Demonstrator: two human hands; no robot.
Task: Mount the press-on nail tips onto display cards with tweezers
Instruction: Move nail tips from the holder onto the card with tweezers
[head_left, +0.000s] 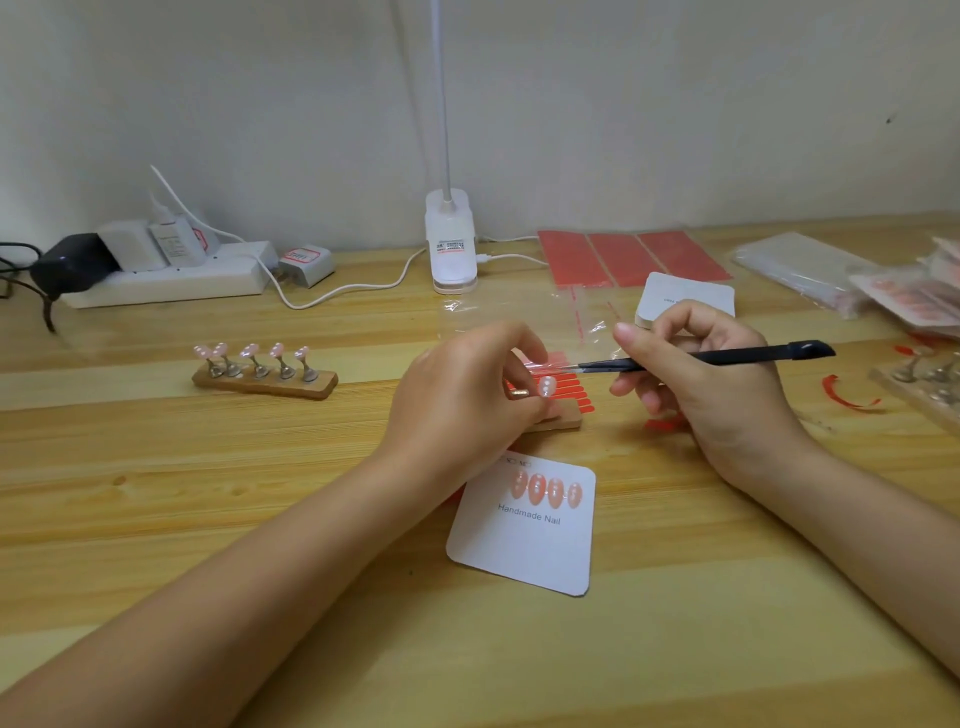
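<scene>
On the desk (208, 519), the display card (522, 540) at 6 o'clock already carries four tips. Above it, the left hand (462, 400) pinches a pearly nail tip (546, 386); the right hand (711, 374) grips black tweezers (701, 357) reaching its 12 o'clock edge. The tip looks light, stiff and slippery, so take it by its edges.

Pale wood-grain table (208, 493) — matt white paper card (519, 551), glossy pearly nail tips (545, 488), matt black tweezers (717, 357), wooden stand (265, 382).
</scene>
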